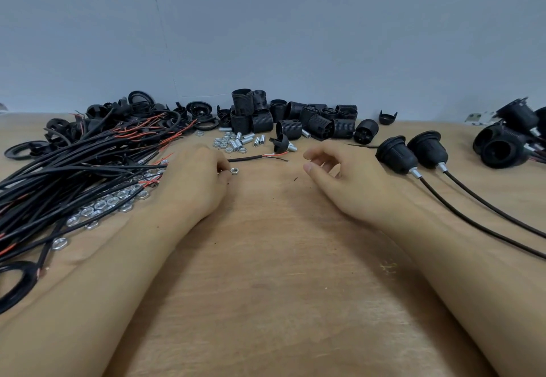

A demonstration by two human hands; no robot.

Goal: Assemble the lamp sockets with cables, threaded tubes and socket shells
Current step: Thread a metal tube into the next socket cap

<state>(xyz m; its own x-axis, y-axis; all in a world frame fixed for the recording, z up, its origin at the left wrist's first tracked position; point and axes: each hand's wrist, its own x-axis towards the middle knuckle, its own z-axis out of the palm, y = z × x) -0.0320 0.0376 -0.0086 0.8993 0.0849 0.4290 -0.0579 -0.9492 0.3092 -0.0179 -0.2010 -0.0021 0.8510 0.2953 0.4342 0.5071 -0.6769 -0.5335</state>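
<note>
My left hand (195, 178) lies curled on the wooden table (266, 258) and pinches a small silver hex nut (234, 170) at its fingertips. A black cable (254, 158) with stripped red and white ends comes out from under that hand and points right. My right hand (334, 175) hovers just to the right with loosely curled fingers and holds nothing. A black socket cap with a threaded tube (283, 142) lies just beyond the cable end. Loose threaded tubes (240, 140) and black socket shells (261, 115) sit behind it.
A thick bundle of black cables (68, 175) covers the left side, over a scatter of hex nuts (103, 203). Black rings and caps (141, 110) pile at the back left. Two assembled sockets with cables (410, 153) lie on the right, with more assembled sockets (508, 140) at the far right.
</note>
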